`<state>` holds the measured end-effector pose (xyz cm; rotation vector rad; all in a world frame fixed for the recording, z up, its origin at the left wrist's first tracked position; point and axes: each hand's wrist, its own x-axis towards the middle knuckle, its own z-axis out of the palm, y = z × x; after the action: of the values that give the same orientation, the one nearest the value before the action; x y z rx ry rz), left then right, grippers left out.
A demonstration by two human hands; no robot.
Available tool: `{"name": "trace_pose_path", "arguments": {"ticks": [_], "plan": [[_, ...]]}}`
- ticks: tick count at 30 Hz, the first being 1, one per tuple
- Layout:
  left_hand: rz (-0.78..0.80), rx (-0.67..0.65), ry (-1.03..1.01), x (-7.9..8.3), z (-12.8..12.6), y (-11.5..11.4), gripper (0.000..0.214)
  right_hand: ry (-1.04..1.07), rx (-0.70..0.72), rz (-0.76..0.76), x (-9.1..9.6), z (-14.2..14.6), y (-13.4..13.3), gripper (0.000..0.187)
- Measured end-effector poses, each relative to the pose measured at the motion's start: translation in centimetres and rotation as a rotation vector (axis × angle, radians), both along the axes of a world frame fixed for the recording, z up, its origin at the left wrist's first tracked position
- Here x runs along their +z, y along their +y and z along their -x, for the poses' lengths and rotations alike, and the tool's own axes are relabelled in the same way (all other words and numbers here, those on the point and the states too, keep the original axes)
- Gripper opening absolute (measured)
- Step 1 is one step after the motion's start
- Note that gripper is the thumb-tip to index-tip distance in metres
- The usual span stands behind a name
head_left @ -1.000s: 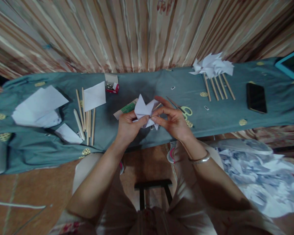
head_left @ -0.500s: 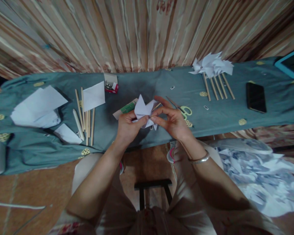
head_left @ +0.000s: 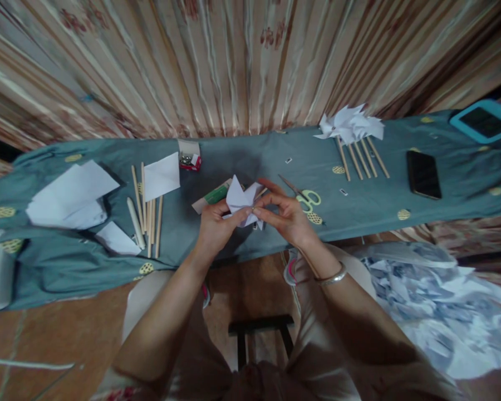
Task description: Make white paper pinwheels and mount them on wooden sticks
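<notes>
A white paper pinwheel (head_left: pixel 242 196) with folded, pointed blades is between my two hands over the cloth. My left hand (head_left: pixel 214 229) grips its near left side, thumb on top. At its middle, the thumb and index finger of my right hand (head_left: pixel 291 218) close around a tiny shiny spot, too small to make out clearly. A short bit of wooden stick shows behind the paper by my right fingers; the rest is hidden. Behind my left hand lies a green and beige card (head_left: pixel 211 196). Scissors (head_left: pixel 307 199) with light green handles lie beyond my right hand.
On the green cloth (head_left: pixel 259 150) are a red box (head_left: pixel 190 160) of small metal pieces, wooden sticks (head_left: pixel 151 225), paper sheets (head_left: pixel 69 195), finished pinwheels (head_left: pixel 351 125) on sticks, and a black phone (head_left: pixel 423 174). A bag of paper scraps (head_left: pixel 434 301) stands low at right.
The view has shifted slightly, so the table things sit lower in the picture. Both hands stay on the pinwheel; my right thumb and index finger are now right at its middle.
</notes>
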<state>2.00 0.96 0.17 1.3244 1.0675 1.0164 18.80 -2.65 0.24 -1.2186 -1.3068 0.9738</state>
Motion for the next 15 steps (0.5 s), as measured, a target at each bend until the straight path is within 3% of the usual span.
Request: {"name": "trace_pose_path", "arguments": {"ticks": [8,10,13,15], "plan": [[0.04,-0.005,-0.032,-0.3,0.0,0.2,0.025,0.036,-0.109,0.011,-0.5,0.6,0.1,0.023],[0.044,0.0,-0.03,-0.4,0.1,0.3,0.027,0.045,-0.18,0.036,-0.8,0.9,0.1,0.039],[0.056,0.014,-0.041,-0.5,0.1,0.4,0.029,0.124,-0.265,0.096,-1.3,1.3,0.2,0.078],[0.073,0.019,-0.062,-0.5,0.0,0.4,0.029,0.223,-0.264,0.124,-1.4,1.4,0.4,0.092]]}}
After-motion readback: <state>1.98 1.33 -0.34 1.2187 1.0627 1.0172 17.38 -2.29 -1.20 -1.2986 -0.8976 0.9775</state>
